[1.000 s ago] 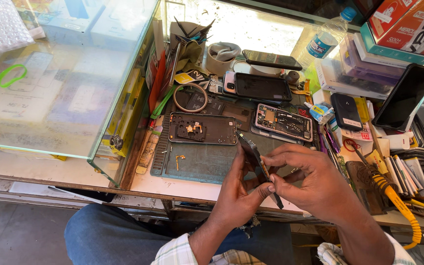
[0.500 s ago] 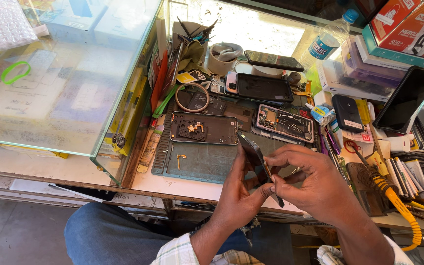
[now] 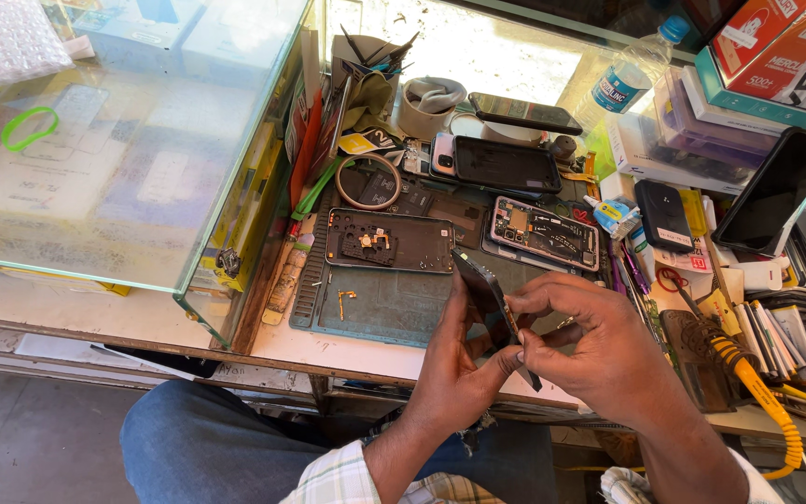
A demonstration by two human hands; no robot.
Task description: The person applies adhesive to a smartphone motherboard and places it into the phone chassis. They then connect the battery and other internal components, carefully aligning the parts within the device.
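Dark phone panel point(image 3: 483, 297), one, held tilted over the table's point(image 3: 347, 343) front edge: my left hand point(image 3: 459, 373) cradles it from below, my right hand point(image 3: 590, 343) pinches its lower edge, with a thin dark tool tip point(image 3: 532, 378) poking out beneath. I cannot tell what sits under the right fingers. Beyond, on the green mat point(image 3: 394, 308): two opened phone bodies point(image 3: 389, 241) point(image 3: 543, 231). Farther back, two dark phones point(image 3: 507, 164) point(image 3: 524, 114) lying flat. One glass case point(image 3: 123, 140) at left. One plastic bottle point(image 3: 629, 82) and stacked boxes point(image 3: 757, 65) at right, partly cut off.

Red cartons point(image 3: 776, 37) top right
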